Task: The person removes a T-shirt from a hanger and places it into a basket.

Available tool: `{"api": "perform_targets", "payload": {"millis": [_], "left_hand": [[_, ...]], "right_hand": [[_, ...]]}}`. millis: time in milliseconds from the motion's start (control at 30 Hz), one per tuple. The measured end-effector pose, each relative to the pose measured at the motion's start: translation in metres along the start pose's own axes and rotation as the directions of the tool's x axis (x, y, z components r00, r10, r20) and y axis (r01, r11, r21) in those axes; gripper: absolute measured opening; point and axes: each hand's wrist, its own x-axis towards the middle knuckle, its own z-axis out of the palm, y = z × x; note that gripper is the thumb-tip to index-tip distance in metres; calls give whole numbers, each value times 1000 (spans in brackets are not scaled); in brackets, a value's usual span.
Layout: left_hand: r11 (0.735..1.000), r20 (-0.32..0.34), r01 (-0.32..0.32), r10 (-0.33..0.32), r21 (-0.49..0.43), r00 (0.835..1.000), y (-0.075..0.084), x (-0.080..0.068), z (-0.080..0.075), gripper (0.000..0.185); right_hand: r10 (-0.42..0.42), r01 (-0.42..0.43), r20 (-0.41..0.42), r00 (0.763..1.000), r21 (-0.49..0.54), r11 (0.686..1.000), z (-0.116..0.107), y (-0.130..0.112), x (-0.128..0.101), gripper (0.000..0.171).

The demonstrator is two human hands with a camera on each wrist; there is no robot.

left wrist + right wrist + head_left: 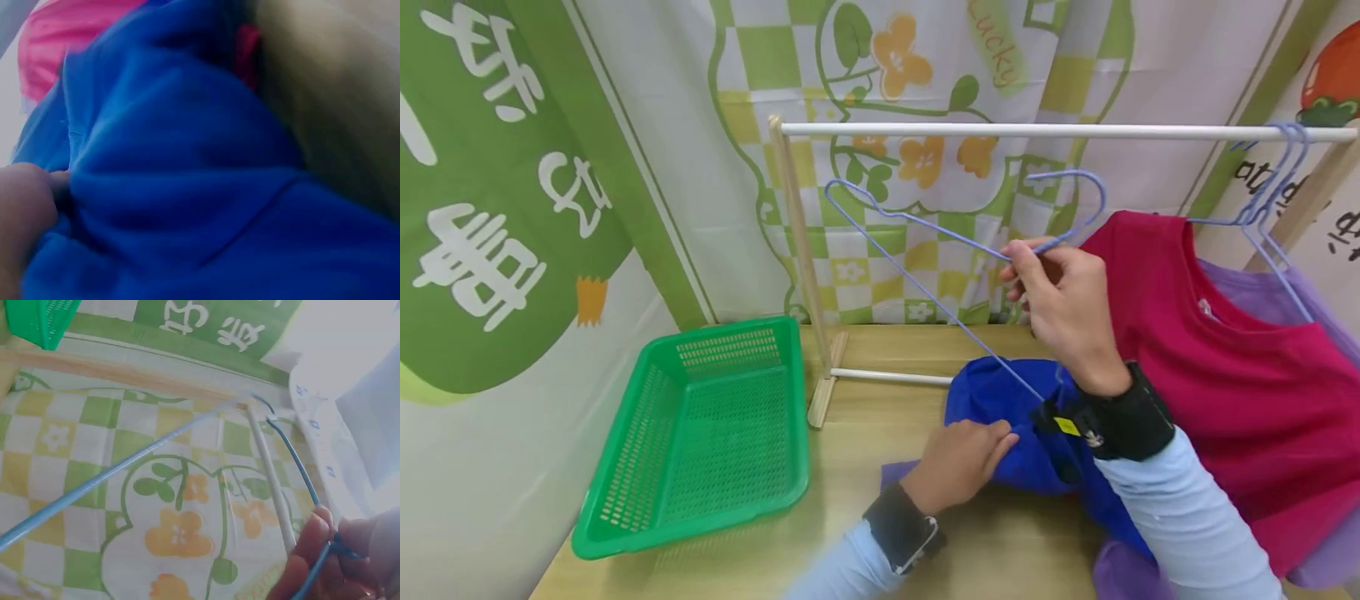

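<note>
Right hand [1063, 304] pinches the hanger [925, 275] (hook up-right, bar slanting down-right); left hand [958, 462] seemingly grips the blue shirt [992, 396].

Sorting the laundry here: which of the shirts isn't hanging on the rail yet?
The blue shirt, bunched on the table, gripped by the left hand; the red and purple shirts hang on hangers.

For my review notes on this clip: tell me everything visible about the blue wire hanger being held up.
The hanger is thin wire coated light blue, with an open hook at the top, sloping shoulders and a long straight bar. It is tilted, hook toward the white rail but not on it. The right hand pinches it just below the hook; its lower end runs into the blue garment, which the left hand grips on the wooden table.
</note>
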Motion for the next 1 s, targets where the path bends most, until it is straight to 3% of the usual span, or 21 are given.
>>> {"api": "perform_targets", "payload": {"millis": [100, 200, 267, 433, 600, 667, 767, 833, 900, 1000], "left_hand": [[1000, 26, 2, -1, -18, 1000, 0, -8, 8, 35], [999, 10, -11, 12, -34, 1000, -1, -13, 9, 30], [999, 2, -26, 26, -45, 1000, -2, -15, 7, 27], [991, 79, -125, 129, -53, 988, 6, -18, -1, 22], [965, 168, -260, 251, 31, 953, 29, -20, -8, 27], [942, 217, -330, 311, 59, 925, 37, -20, -10, 25], [908, 305, -418, 388, 35, 869, 45, -21, -12, 27], [895, 324, -445, 418, 9, 848, 46, -22, -10, 28], [906, 301, -422, 405, -11, 863, 38, -24, -9, 29], [945, 223, -326, 321, -17, 920, 20, -26, -5, 29]], "right_hand": [[-32, 24, -97, 995, -81, 996, 18, -4, 30, 32], [-30, -1, -150, 988, -207, 978, 23, -8, 62, 36], [-10, -31, -150, 989, -270, 962, 25, -10, 80, 39], [71, -103, -105, 992, -332, 938, 38, -12, 101, 42], [118, -138, -76, 990, -382, 914, 60, -10, 105, 43], [139, -155, -67, 988, -405, 901, 67, -10, 109, 42], [155, -167, -65, 986, -457, 874, 73, -14, 119, 41], [177, -181, -55, 983, -491, 852, 74, -16, 124, 44], [208, -191, -29, 978, -533, 824, 74, -17, 128, 46], [279, -212, 30, 960, -574, 791, 69, -8, 127, 47]]}}
